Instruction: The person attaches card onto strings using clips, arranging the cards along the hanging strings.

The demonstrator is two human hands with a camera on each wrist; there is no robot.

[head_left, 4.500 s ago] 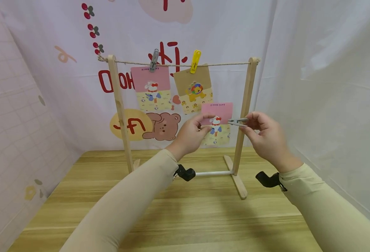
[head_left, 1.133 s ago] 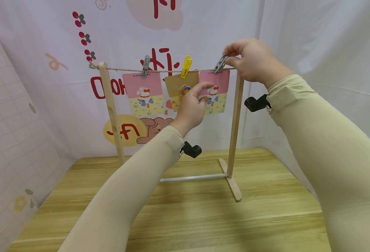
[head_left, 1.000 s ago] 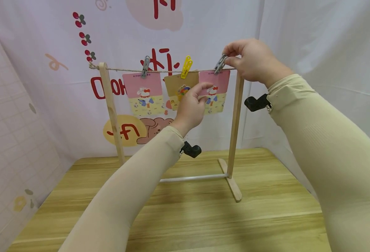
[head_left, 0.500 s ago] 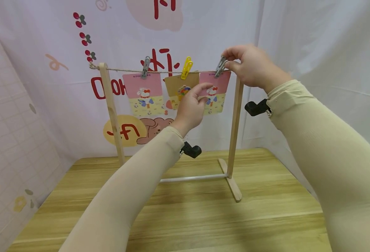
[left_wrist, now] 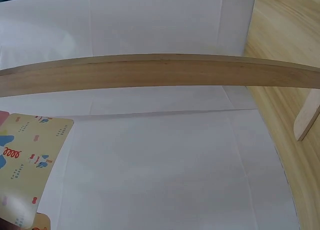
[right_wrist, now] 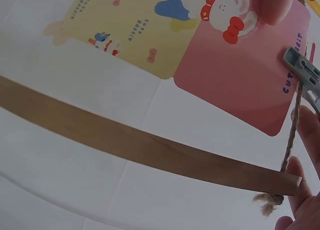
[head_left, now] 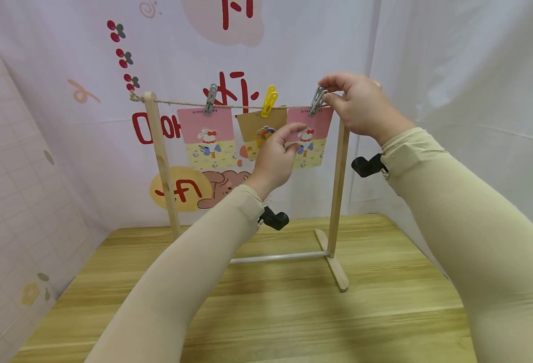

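My left hand [head_left: 273, 159] pinches the left side of a pink and yellow rabbit card [head_left: 311, 160]; its fingertips overlap the rabbit picture, and the right wrist view has one fingertip [right_wrist: 277, 5] over the card's face. At that card's top edge a grey clothespin [head_left: 315, 103] sits across the twine [head_left: 176, 103]. My right hand [head_left: 361, 106] holds this clothespin by its handle end, between thumb and index finger. Farther left, a matching rabbit card [head_left: 207, 136] hangs from another grey clothespin [head_left: 210, 101]. Between them, a yellow clothespin [head_left: 269, 103] carries a tilted brown lion card [head_left: 253, 123], partly hidden by my left hand.
The twine runs between two wooden posts, the left post [head_left: 162, 151] and the right post [head_left: 339, 191]. A white rod [head_left: 275, 257] joins them low down. The right foot [head_left: 337, 272] stands on the wooden table [head_left: 257, 312]. A printed white cloth [head_left: 339, 40] hangs behind.
Earlier the right card and clothespin were below the twine; both were raised to it. In the last second my right hand has lowered slightly and the clothespin's handles have spread. My left hand keeps still.
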